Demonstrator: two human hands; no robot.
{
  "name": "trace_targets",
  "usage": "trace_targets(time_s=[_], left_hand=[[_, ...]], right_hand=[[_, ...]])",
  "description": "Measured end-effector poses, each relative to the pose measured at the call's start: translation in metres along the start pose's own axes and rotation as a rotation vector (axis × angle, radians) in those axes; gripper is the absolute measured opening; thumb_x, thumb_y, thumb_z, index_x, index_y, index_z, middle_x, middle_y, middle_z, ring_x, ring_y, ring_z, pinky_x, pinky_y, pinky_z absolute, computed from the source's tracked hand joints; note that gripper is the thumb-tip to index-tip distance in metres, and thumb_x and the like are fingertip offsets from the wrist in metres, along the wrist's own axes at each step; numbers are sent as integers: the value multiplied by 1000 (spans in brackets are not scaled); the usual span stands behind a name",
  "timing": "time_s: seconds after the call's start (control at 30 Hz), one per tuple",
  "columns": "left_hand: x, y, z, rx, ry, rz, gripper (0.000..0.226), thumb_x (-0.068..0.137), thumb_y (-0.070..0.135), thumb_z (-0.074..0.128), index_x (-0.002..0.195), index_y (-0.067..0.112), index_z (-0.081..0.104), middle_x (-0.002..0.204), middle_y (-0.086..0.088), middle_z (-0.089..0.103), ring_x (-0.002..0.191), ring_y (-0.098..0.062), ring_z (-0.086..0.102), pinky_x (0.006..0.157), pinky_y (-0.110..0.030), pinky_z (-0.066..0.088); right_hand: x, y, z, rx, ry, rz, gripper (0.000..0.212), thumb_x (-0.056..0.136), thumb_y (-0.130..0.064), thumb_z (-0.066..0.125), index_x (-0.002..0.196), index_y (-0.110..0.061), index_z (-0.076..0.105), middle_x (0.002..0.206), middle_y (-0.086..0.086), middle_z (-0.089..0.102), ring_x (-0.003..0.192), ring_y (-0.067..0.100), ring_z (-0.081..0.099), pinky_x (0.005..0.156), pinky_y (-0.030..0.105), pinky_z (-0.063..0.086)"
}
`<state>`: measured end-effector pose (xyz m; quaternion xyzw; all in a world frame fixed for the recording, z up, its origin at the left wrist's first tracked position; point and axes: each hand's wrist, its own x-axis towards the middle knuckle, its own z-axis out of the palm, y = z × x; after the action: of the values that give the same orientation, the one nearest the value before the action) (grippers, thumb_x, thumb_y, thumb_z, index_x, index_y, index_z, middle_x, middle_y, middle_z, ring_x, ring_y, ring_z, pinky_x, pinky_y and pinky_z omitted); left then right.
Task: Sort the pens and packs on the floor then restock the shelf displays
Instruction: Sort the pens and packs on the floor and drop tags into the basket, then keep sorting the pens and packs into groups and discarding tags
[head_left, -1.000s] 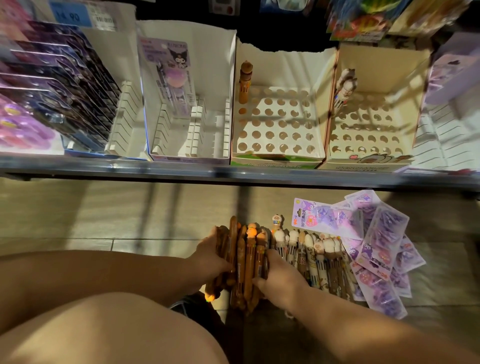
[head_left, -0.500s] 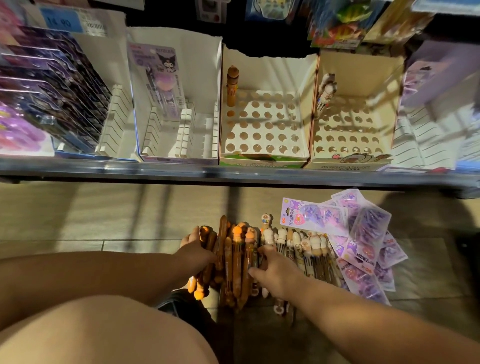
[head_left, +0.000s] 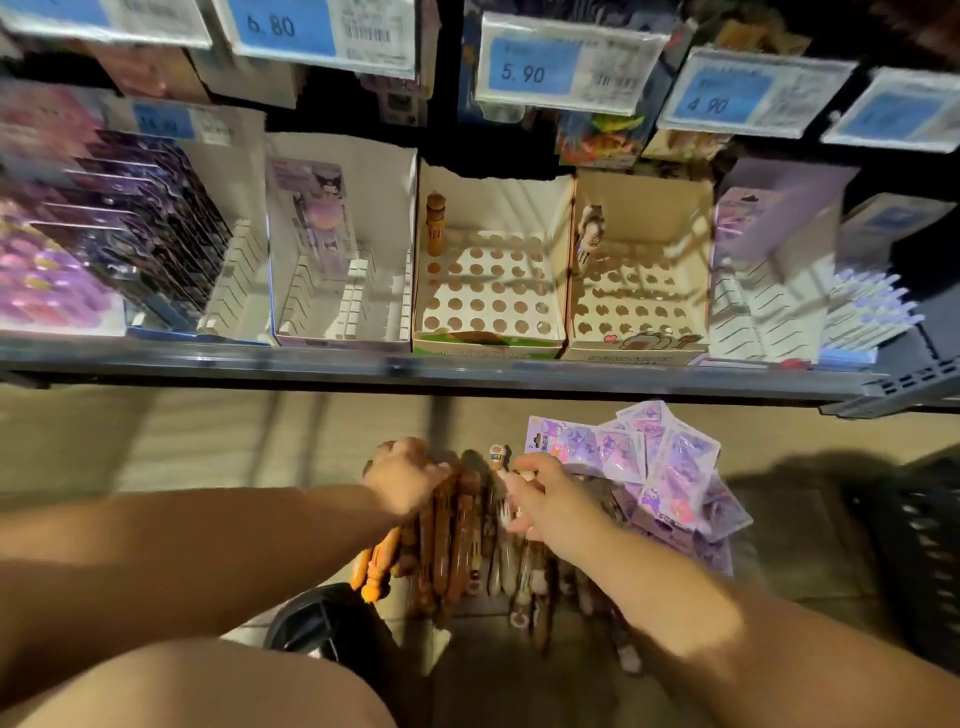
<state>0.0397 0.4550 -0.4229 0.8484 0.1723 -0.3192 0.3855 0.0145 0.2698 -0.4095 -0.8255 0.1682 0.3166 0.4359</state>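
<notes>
Floor, below the shelf (head_left: 467, 370):
- brown pens (head_left: 448, 540), one bundle lying on the tiles; left hand (head_left: 405, 483) has its fingers curled round the bundle's upper end
- pale pens (head_left: 519, 574), a row just right of the brown ones; right hand (head_left: 548, 501) lies over their tops, and blur hides whether it pinches any
- purple packs (head_left: 675, 467), a loose heap touching the pale row's right side

On the shelf:
- holed box (head_left: 488, 332), single brown pen (head_left: 435, 223) upright at back left
- second holed box (head_left: 639, 349), single pale pen (head_left: 589, 234) upright at back left
</notes>
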Motion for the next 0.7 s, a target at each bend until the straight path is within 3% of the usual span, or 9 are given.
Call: trace_targets(time_s=[0.1,0.2,0.27,0.37,0.47,0.53,0.6,0.67,0.7], left_hand=[[-21,56,4,-21,-45,164,47,97,41,51,139,18,47,137,-9,47,121,-24,51,105,-38,42],[-51,115,7,-85,-82,283,43,99,40,50,135,16,49,124,-5,55,105,-19,54,86,-28,43],[-71,154,13,-43,-91,360,43,100,42,48,133,16,50,129,-6,55,108,-22,54,84,-27,41],[-102,212,37,-24,-103,483,45,101,43,45,134,13,51,130,-11,55,109,-26,55,78,-27,44],[-140,260,80,-10,-118,562,41,101,42,45,127,12,57,119,-15,56,103,-30,56,75,-27,41],[-165,282,116,-56,-178,593,38,101,40,46,122,9,57,114,-18,58,111,-34,56,79,-29,41],[-186,293,154,-144,-275,602,32,101,36,47,114,8,58,113,-24,61,113,-39,57,82,-33,45],[-203,294,190,-209,-374,570,26,101,38,46,93,15,55,103,-26,61,104,-40,59,88,-41,48],[-210,292,205,-206,-410,550,28,102,40,44,86,17,51,95,-22,60,100,-35,59,88,-40,48]], right_hand=[[-17,-6,-33,134,112,-69,29,98,-39,47,126,-29,47,106,-3,62,70,10,66,70,33,52],[-42,-14,-81,248,235,-172,23,100,-31,46,122,-23,48,88,-3,61,61,12,59,59,22,44],[-65,-16,-121,297,324,-232,16,101,-26,47,117,-25,49,87,0,59,58,13,56,54,19,42],[-110,-8,-191,257,501,-310,9,100,-27,49,108,-31,51,96,1,61,64,12,60,60,24,46],[-167,19,-259,16,730,-328,23,100,-32,47,122,-27,51,104,1,62,86,19,63,77,35,49],[-209,43,-299,-173,888,-280,28,99,-31,50,126,-22,51,96,-1,59,87,19,58,71,29,40],[-245,72,-331,-309,1033,-155,34,97,-33,52,128,-19,52,96,-3,59,92,20,57,77,31,41],[-273,103,-357,-447,1109,142,43,97,-44,48,136,-24,47,118,3,60,111,29,55,92,43,41],[-284,117,-364,-462,1047,303,48,99,-49,40,141,-25,42,133,7,55,123,32,49,100,47,36]])
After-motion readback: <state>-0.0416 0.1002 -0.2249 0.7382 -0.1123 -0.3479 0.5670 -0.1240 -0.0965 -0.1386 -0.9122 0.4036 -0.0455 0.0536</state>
